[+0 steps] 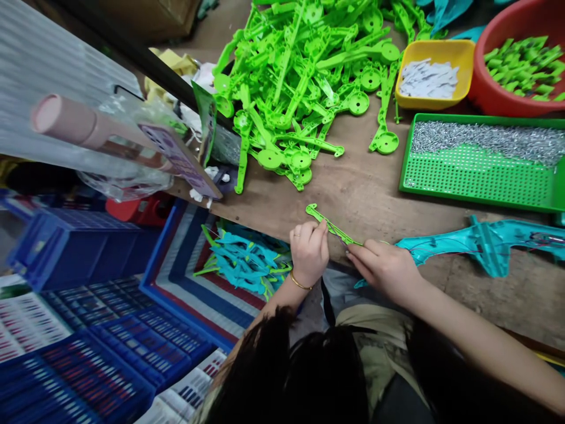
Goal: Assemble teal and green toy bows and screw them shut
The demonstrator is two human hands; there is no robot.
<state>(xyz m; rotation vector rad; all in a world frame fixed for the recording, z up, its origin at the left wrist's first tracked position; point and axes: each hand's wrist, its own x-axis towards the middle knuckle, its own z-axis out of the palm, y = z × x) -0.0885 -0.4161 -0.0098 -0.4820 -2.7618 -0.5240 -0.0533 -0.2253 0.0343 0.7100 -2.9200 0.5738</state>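
My left hand (309, 250) pinches a thin green plastic arm piece (329, 224) at the front edge of the wooden table (366, 188). My right hand (384, 265) is closed on the other end of the same green piece, fingertips pressed to it. A teal plastic shell (481, 241) with thin wires lies on the table just right of my right hand. A gold bracelet sits on my left wrist.
A big heap of green plastic parts (304, 76) fills the table's back. A green perforated tray with small metal pins (481, 159), a yellow tray of white bits (435, 73) and a red bowl of green pieces (521, 59) stand right. Blue crates (110, 353) and teal parts (242, 265) lie below left.
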